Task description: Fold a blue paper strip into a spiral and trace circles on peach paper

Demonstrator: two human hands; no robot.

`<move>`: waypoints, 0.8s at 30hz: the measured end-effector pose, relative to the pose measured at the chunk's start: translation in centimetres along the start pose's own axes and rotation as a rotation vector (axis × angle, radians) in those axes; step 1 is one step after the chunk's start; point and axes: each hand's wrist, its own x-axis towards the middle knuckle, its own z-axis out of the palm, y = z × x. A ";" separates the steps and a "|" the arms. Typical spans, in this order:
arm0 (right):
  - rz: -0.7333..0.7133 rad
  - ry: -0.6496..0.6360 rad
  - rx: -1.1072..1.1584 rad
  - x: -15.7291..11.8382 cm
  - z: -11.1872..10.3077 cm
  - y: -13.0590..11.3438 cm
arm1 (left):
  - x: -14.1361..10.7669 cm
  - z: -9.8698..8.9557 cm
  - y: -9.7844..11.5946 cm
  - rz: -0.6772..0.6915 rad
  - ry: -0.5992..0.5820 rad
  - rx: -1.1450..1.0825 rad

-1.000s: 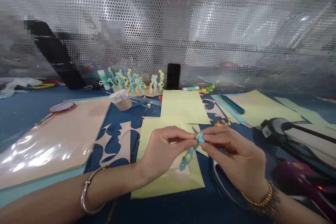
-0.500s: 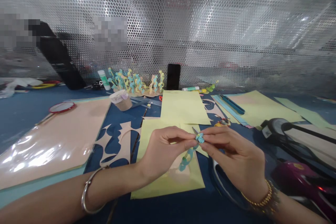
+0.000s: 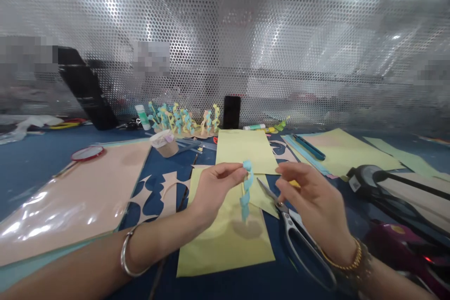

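Observation:
My left hand (image 3: 214, 192) pinches the top of a curled light-blue paper strip (image 3: 246, 187), which hangs down over a pale yellow paper sheet (image 3: 225, 248). My right hand (image 3: 316, 201) is apart from the strip, its fingers curled and holding nothing that I can see. Under that hand lie steel scissors (image 3: 293, 232) with their blades pointing up and left, towards the strip. A small yellow piece (image 3: 294, 183) shows behind my right fingers, too hidden to name.
A glossy peach sheet (image 3: 70, 206) and cut peach scraps (image 3: 158, 197) lie to the left. Farther back stand blue-and-yellow paper curls (image 3: 176, 119), a phone (image 3: 232, 115) and a paper cup (image 3: 166, 144). A black-strapped object (image 3: 369, 180) and a magenta object (image 3: 393, 248) sit at right.
My hands have parted. The blue strip now hangs from my left hand alone, and my right hand has moved right, off it. The view has tilted down slightly, showing the scissors more fully.

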 end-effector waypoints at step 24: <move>0.337 -0.392 0.123 -0.1 2.0 1.7 | 1.2 0.8 2.4 0.076 -0.168 -0.040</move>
